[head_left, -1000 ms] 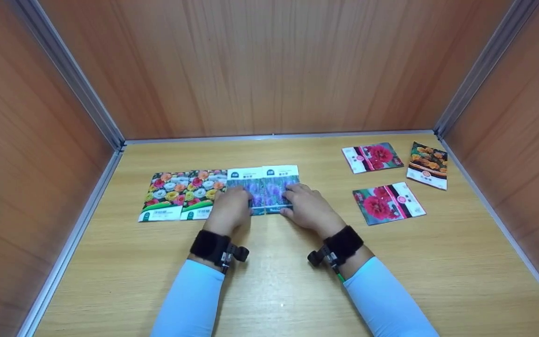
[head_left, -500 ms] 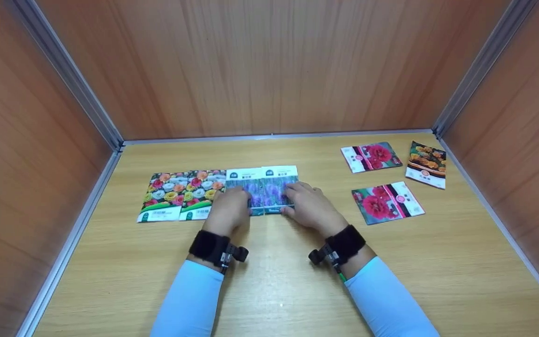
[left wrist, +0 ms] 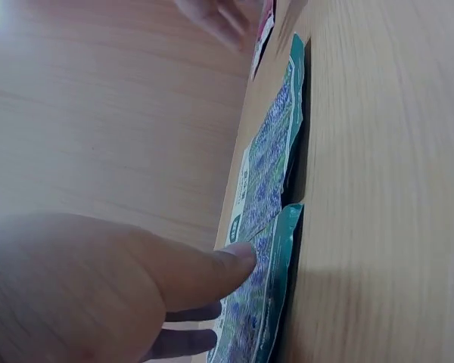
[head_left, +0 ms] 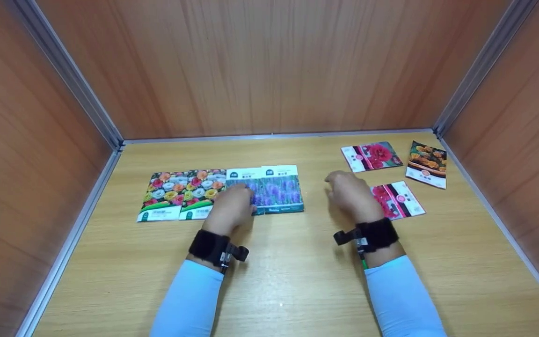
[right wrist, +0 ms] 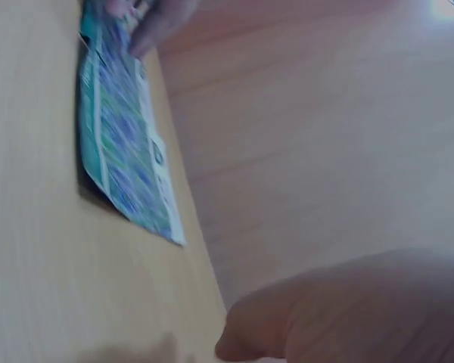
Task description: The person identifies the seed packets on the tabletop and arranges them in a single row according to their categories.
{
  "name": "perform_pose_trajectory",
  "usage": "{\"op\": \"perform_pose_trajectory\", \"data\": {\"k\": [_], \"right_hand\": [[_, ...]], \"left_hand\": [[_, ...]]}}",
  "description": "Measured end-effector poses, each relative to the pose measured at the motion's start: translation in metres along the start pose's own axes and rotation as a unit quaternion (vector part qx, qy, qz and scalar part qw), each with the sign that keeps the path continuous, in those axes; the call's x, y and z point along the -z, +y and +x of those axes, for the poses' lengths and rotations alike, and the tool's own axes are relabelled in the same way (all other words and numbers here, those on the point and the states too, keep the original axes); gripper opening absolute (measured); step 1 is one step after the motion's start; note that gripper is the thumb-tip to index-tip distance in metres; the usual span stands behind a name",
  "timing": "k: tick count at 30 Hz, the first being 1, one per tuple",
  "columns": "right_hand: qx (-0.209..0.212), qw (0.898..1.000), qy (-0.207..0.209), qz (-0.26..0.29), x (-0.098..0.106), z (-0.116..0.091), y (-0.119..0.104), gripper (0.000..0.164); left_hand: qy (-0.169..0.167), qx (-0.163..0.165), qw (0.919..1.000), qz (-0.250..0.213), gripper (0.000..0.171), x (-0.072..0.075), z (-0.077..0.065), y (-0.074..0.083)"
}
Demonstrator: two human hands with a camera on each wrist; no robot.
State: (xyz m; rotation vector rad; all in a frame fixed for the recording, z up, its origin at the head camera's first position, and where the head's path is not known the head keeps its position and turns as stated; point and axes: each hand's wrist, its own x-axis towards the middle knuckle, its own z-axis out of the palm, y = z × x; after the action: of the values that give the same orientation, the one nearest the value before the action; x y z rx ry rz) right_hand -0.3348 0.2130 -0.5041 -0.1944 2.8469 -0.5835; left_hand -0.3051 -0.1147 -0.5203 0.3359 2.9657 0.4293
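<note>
My left hand [head_left: 230, 208] rests on the left purple-flower seed packet [head_left: 244, 175]. In the left wrist view its thumb lies across that packet's face and its fingers are extended. Edge to edge beside it lies the right purple-flower packet [head_left: 280, 189], with nothing on it. To the left, two packets with multicoloured flowers, one outer [head_left: 161, 193] and one inner [head_left: 199, 187], continue the row; my left hand partly covers the inner one. My right hand [head_left: 354, 195] hovers, holding nothing, left of the lower pink-flower packet [head_left: 398, 199] and hides part of it.
Behind my right hand lies another pink-flower packet [head_left: 373, 157], turned sideways. An orange-flower packet [head_left: 426, 164] sits near the right wall, slightly tilted. Wood-grain panels [head_left: 269, 70] with metal edging enclose the table [head_left: 279, 281] at the back and both sides.
My right hand has left the right purple-flower packet and moved right, toward the pink-flower packets. That packet's right edge now shows. My left hand has stayed in place.
</note>
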Motion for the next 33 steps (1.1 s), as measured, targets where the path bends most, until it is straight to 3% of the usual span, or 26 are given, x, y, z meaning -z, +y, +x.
{"op": "perform_pose_trajectory", "data": {"k": [5, 19, 25, 33], "right_hand": [[-0.057, 0.997, -0.053, 0.014, 0.021, -0.003, 0.031, 0.061], [-0.13, 0.988, -0.066, 0.053, 0.046, -0.018, 0.085, 0.065], [-0.145, 0.985, -0.073, 0.059, 0.046, -0.02, 0.091, 0.055], [-0.11, 0.993, -0.033, 0.004, 0.03, -0.013, 0.082, 0.057]], "left_hand": [[0.011, -0.036, 0.9993, -0.008, 0.039, -0.002, 0.001, 0.004], [-0.03, -0.054, 0.9975, -0.034, 0.052, -0.007, 0.003, 0.011], [-0.038, -0.066, 0.9967, -0.028, 0.053, -0.009, 0.004, 0.013], [-0.027, -0.069, 0.9966, -0.036, 0.055, -0.007, 0.002, 0.011]]}}
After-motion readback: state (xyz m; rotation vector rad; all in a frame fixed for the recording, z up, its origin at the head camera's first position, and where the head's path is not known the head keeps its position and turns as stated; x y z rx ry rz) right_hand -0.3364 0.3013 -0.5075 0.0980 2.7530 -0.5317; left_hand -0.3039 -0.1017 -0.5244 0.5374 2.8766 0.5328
